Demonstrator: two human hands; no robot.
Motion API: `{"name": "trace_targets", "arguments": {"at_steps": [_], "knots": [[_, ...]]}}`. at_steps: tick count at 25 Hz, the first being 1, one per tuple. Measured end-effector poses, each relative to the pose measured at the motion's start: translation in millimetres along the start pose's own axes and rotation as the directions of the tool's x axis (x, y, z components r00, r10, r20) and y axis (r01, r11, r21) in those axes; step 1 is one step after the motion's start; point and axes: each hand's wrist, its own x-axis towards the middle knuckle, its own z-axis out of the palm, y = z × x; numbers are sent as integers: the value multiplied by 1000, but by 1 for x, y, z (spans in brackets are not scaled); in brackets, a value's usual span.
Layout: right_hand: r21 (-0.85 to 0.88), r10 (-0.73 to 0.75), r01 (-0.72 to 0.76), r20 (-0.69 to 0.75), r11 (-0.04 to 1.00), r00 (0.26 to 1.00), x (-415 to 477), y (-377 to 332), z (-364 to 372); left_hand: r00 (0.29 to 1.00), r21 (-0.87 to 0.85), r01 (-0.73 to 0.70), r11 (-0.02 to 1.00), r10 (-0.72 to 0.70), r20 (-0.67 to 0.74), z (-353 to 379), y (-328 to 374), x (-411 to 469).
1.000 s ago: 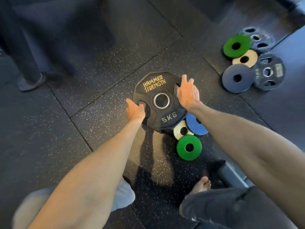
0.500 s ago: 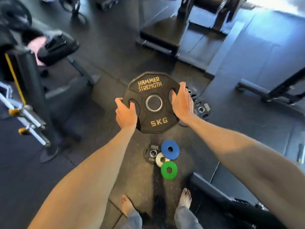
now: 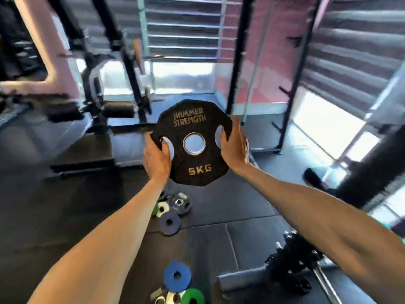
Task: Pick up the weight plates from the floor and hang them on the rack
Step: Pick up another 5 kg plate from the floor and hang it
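Our left hand [image 3: 156,160] and right hand [image 3: 233,145] grip the weight plate [image 3: 197,165] by its two side openings, a thumb hooked through each and the fingers wrapped out of sight behind the rim. We hold it upright in front of us, face toward us, well above the floor [image 3: 87,205].

For the carry, we judge it best to hold on with both hands and bring the steel-ringed centre hole square to a peg. We should then slide the plate fully on before either hand lets go. Loose plates lie close by on the floor, so we should watch our step.

The plate is black and many-sided, with a matte, rubbery look. Gold lettering reads HAMMER STRENGTH above the hole and 5KG below it.

Below it on the floor lies a small cluster of plates, a dull blue plate [image 3: 169,222] at its near edge. Closer to us lie a brighter blue plate [image 3: 177,275] and a green plate [image 3: 192,298].

Beyond stand blurred black frames. A slanted post with short pegs [image 3: 292,84] on the right may be the rack, though we cannot tell for sure.
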Motion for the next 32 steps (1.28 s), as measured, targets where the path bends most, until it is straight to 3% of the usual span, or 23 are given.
{"name": "trace_targets", "arguments": {"at_steps": [5,10,14,19,25,32], "knots": [[-109,91,-126,-286,986,954,-6,74,-143,935,-143,-98,985,140,326,105,91,-66],[-237,161,-334,-542,912,825,-68,149,-300,746,-359,-174,917,361,560,191,182,-194],[-233,170,-461,-716,857,677,-143,187,-414,580,-502,-149,852,487,653,224,251,-315],[-198,133,-541,-849,817,511,-210,208,-538,441,-659,-89,747,623,646,250,338,-443],[-231,25,-569,-914,789,405,-225,225,-668,401,-744,22,668,676,618,274,438,-546],[-202,-46,-450,-941,870,335,-192,262,-760,412,-813,33,581,734,540,315,535,-583]]}}
